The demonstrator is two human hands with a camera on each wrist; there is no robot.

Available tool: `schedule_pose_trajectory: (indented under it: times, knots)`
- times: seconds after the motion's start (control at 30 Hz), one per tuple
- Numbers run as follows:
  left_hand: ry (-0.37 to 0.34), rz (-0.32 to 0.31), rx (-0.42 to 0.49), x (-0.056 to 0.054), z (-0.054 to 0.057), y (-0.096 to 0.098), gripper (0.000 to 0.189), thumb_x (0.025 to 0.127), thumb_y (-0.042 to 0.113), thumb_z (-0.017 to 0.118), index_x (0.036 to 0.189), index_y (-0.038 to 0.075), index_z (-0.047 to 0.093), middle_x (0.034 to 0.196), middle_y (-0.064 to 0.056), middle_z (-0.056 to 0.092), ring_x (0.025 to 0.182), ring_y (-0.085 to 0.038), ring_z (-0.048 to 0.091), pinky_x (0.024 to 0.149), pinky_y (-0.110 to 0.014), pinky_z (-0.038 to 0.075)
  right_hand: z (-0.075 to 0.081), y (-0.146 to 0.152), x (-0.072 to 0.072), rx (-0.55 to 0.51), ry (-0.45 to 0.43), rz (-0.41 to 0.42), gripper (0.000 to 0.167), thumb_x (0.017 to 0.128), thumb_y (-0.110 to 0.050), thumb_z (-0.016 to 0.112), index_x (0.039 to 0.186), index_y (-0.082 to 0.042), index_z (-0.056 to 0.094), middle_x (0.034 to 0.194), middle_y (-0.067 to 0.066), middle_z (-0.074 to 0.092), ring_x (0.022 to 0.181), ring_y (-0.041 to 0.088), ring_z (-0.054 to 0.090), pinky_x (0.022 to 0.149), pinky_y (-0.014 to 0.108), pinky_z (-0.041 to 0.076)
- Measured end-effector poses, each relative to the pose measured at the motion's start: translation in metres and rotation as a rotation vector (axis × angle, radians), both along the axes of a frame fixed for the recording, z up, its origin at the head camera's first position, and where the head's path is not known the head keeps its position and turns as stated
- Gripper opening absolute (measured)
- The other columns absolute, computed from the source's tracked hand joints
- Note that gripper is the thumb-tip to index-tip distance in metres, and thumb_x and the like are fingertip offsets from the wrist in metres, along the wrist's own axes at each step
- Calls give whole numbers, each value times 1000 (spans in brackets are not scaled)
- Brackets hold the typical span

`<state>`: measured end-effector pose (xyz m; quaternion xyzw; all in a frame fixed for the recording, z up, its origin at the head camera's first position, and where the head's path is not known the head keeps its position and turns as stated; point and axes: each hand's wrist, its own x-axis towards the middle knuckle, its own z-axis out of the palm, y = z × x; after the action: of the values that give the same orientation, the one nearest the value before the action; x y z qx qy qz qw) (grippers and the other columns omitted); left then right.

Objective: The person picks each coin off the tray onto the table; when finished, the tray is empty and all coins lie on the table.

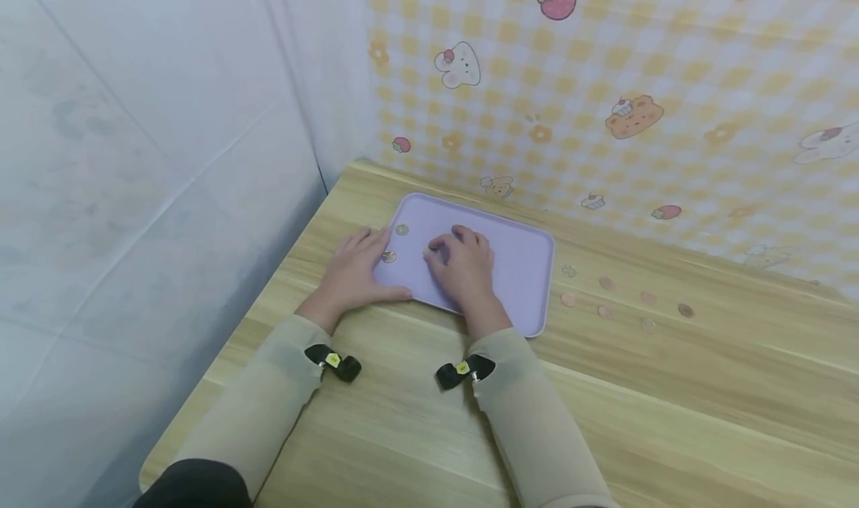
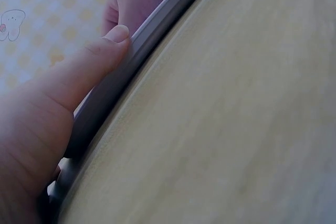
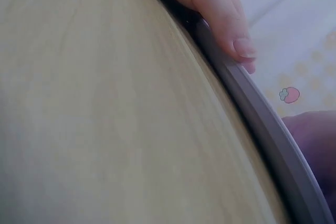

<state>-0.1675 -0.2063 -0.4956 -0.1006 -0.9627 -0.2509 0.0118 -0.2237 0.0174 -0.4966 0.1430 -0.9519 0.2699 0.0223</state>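
Note:
A shallow lilac tray (image 1: 517,269) lies on the wooden table. My left hand (image 1: 356,269) rests against its front left corner, fingers spread along the left side; the thumb (image 2: 94,61) lies on the rim in the left wrist view. Over the middle of the tray, my right hand (image 1: 463,265) pinches a small coin (image 1: 434,248) between thumb and index finger, mostly hidden by the fingers. Two coins lie inside the tray near its left side: a silvery one (image 1: 402,229) and, closer to my left fingers, another (image 1: 388,256). The right wrist view hides the pinched coin.
To the tray's right, several loose coins lie on the table (image 1: 416,418), among them a coppery coin (image 1: 607,283), a silvery coin (image 1: 647,324) and a darker coin (image 1: 685,310). A yellow checked cloth (image 1: 523,105) hangs behind; a white sheet (image 1: 168,157) hangs on the left.

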Motion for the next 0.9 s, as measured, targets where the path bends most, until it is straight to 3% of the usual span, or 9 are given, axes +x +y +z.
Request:
schedule_pose_trajectory:
  times: [0.23,0.33,0.57,0.9]
  knots:
    - [-1,2,0,-1,0,-1,134,72,79,82,170,6,26,174,-9,31,162,-37,15,131,-53,5,4,2,-2,-43,-32,13,25,97,-39,78,113,-20,76,161,9,47,154,36,29,128,56,17]
    - [0,-2,2,-1,0,-1,135,72,79,82,170,5,26,173,-10,31,162,-38,15,131,-54,5,3,3,-1,-57,2,32,24,97,-36,80,114,-20,75,155,6,55,149,34,36,126,56,21]
    - [5,-4,7,-1,0,-2,134,72,78,82,169,4,26,173,-12,32,161,-39,16,131,-55,5,2,2,2,-111,110,140,14,98,-25,80,111,-20,81,123,-3,76,128,24,59,116,50,39]
    - [-23,-1,-9,-1,2,2,134,74,78,81,170,6,23,174,-11,30,162,-37,14,131,-55,5,1,5,4,-168,175,206,17,98,-16,79,114,-19,85,112,-2,81,115,23,66,108,40,48]
